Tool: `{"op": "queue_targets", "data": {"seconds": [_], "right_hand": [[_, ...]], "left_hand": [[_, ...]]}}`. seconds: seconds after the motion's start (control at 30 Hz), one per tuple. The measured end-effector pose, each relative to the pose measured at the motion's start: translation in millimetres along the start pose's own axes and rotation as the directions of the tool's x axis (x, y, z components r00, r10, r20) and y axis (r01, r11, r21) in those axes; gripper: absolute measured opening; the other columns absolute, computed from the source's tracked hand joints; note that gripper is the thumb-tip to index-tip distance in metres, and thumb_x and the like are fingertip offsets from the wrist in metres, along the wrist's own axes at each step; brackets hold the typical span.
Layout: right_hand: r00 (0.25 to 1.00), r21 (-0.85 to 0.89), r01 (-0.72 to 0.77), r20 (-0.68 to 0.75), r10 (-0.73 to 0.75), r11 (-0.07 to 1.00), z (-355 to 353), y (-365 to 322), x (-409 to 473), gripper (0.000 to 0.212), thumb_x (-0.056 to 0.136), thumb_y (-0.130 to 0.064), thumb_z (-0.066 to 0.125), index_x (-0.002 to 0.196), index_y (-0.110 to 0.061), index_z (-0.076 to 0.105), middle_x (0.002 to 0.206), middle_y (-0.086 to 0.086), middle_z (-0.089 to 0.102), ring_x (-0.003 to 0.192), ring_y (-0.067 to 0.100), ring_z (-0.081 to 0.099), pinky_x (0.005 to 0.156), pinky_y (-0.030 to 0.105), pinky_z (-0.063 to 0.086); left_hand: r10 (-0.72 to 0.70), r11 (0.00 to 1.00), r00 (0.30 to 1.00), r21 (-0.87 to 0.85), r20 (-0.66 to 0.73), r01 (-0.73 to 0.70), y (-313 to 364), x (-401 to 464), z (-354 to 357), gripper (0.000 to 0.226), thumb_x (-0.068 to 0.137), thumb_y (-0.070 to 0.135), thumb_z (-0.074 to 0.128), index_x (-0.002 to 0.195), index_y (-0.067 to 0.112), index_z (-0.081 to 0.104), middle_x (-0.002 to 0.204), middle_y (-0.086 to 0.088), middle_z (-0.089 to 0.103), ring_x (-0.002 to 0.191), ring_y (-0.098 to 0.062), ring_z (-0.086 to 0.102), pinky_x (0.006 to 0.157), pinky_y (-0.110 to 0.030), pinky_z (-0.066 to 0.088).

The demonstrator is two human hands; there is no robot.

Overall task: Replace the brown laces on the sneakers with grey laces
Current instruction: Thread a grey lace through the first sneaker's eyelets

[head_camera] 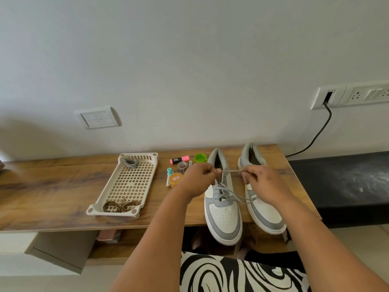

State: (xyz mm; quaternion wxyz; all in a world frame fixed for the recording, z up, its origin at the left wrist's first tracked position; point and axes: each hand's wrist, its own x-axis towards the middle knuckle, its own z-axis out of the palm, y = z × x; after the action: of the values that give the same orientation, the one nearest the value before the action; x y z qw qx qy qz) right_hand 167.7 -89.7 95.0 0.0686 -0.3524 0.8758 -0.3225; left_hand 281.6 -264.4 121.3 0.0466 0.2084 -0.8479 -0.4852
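Observation:
Two grey-and-white sneakers stand side by side on the wooden desk, toes towards me: the left sneaker (223,216) and the right sneaker (265,213). A grey lace (231,171) is threaded through the lower eyelets of the left sneaker, and its ends are stretched taut between my hands above the shoe. My left hand (196,179) pinches one end and my right hand (260,182) pinches the other. The brown laces (120,205) lie coiled at the near end of a cream tray (109,193). A second grey lace (131,163) lies bundled at its far end.
Between tray and shoes sit a pink highlighter (179,159), a green cap (200,158), a tape roll (182,166), a round orange tin (176,179) and a small teal-capped bottle (169,173). A black cable (315,135) hangs from the wall socket. A black bench (345,182) adjoins the desk on the right.

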Motion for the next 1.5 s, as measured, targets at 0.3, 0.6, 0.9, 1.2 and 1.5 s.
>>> {"op": "queue_targets", "data": {"seconds": [0.3, 0.6, 0.9, 1.2, 1.5], "right_hand": [[0.986, 0.234, 0.076, 0.127, -0.108, 0.969, 19.5, -16.3, -3.0, 0.023, 0.094, -0.026, 0.063, 0.117, -0.028, 0.066, 0.106, -0.013, 0.069, 0.102, 0.005, 0.062, 0.092, 0.03, 0.05], [0.967, 0.08, -0.253, 0.035, 0.251, 0.964, 43.2, 9.2, 10.9, 0.015, 0.098, -0.026, 0.057, 0.093, -0.017, 0.069, 0.083, 0.0, 0.065, 0.072, 0.009, 0.053, 0.056, 0.016, 0.034], [0.998, -0.007, -0.055, 0.041, 0.055, 0.998, 62.7, 13.6, 19.9, 0.018, 0.095, -0.021, 0.061, 0.091, -0.009, 0.073, 0.09, 0.006, 0.062, 0.082, 0.018, 0.055, 0.065, 0.025, 0.033], [0.995, -0.149, 0.056, -0.071, -0.067, 0.987, 71.6, 8.3, 20.5, 0.009, 0.094, -0.023, 0.057, 0.101, -0.019, 0.062, 0.082, 0.0, 0.063, 0.075, 0.019, 0.06, 0.062, 0.036, 0.048], [0.991, 0.011, 0.107, 0.082, -0.107, 0.994, 63.2, 20.8, 25.2, 0.042, 0.097, -0.009, 0.046, 0.132, -0.032, 0.051, 0.124, -0.003, 0.058, 0.114, 0.018, 0.054, 0.094, 0.037, 0.049]], "left_hand": [[-0.036, 0.999, 0.986, -0.011, 0.166, 0.039, -6.2, 4.3, 8.6, 0.035, 0.098, 0.035, 0.057, 0.081, 0.009, 0.073, 0.064, 0.004, 0.069, 0.056, -0.001, 0.055, 0.065, -0.021, 0.046], [0.034, 0.959, 0.984, 0.282, -0.173, 0.016, -35.6, 39.3, 17.7, 0.022, 0.095, 0.037, 0.06, 0.114, 0.027, 0.066, 0.12, 0.0, 0.05, 0.112, -0.018, 0.05, 0.096, -0.032, 0.043], [0.016, 0.796, 0.999, 0.605, -0.03, 0.006, -31.3, 44.4, 44.2, 0.027, 0.097, 0.03, 0.048, 0.113, 0.029, 0.07, 0.16, -0.002, 0.02, 0.149, -0.028, 0.001, 0.114, -0.051, 0.019], [-0.077, 0.789, 0.997, 0.612, 0.027, 0.044, -30.1, 43.3, 45.5, 0.026, 0.1, 0.034, 0.04, 0.111, 0.033, 0.064, 0.165, -0.002, -0.004, 0.146, -0.036, -0.025, 0.111, -0.066, -0.012], [0.049, 0.79, 0.989, 0.611, -0.136, 0.045, -35.0, 44.8, 45.3, 0.022, 0.101, 0.026, 0.037, 0.11, 0.019, 0.056, 0.162, -0.01, 0.009, 0.149, -0.035, -0.017, 0.113, -0.067, -0.011]]}}
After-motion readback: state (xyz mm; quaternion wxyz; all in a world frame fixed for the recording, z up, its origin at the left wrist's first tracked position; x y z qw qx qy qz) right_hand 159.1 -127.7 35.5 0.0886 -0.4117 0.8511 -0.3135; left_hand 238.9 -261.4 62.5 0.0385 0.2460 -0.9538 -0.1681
